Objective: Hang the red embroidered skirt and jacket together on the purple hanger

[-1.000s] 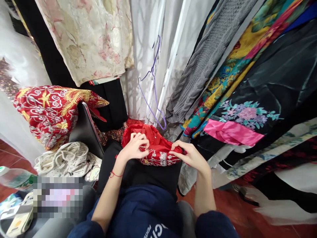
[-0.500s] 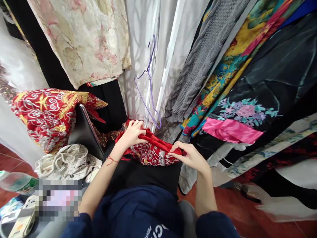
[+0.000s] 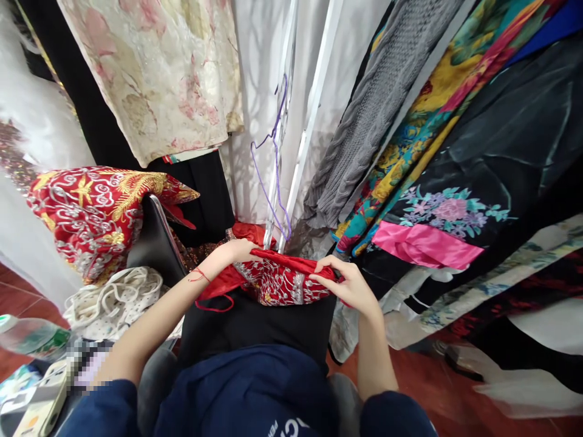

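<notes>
A red embroidered garment [image 3: 282,282] with silver and gold thread lies across my lap, its plain red lining showing along the upper edge. My right hand [image 3: 344,280] pinches its right end between thumb and fingers. At the other end my left hand [image 3: 239,250] grips the upper edge, its fingertips partly hidden by the cloth. A thin red loop [image 3: 218,303] hangs from the garment below my left wrist. Just beyond the cloth, a purple hanger [image 3: 276,164] hangs by the white rack posts.
A red and gold embroidered piece [image 3: 98,212] drapes over a black chair back [image 3: 159,233] at left. Below it are a cream dotted cloth [image 3: 122,297] and a plastic bottle [image 3: 34,337]. Clothes, including a grey cable-knit garment [image 3: 364,133], hang on the right.
My left hand has turned and shifted slightly, its forearm swinging left. The garment's upper edge is pulled straighter, and the red loop has come into view. My right hand keeps its pinch.
</notes>
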### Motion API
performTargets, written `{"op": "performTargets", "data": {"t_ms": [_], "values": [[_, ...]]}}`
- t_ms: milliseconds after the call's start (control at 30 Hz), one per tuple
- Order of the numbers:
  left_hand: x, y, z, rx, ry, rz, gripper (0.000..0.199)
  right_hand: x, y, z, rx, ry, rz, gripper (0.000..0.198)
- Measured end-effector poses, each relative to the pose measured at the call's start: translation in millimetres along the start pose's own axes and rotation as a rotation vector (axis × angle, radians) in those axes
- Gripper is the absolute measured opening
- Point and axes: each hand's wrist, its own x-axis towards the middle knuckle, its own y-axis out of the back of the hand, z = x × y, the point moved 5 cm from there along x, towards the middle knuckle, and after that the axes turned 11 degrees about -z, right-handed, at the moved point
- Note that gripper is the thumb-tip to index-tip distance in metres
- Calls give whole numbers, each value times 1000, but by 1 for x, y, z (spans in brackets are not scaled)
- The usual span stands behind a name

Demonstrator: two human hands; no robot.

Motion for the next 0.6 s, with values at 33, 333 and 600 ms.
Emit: {"op": "performTargets", "data": {"t_ms": [33, 333, 600], "values": [[-5, 2, -1, 2, 23, -17, 19, 0, -2, 0, 33, -17, 12, 28], [-91, 77, 42, -493, -330, 66, 43, 21, -73, 18, 696, -179, -497, 89], [-132, 114, 30, -1069, -242, 604, 31, 44, -157, 21, -70, -73, -410, 109]]}}
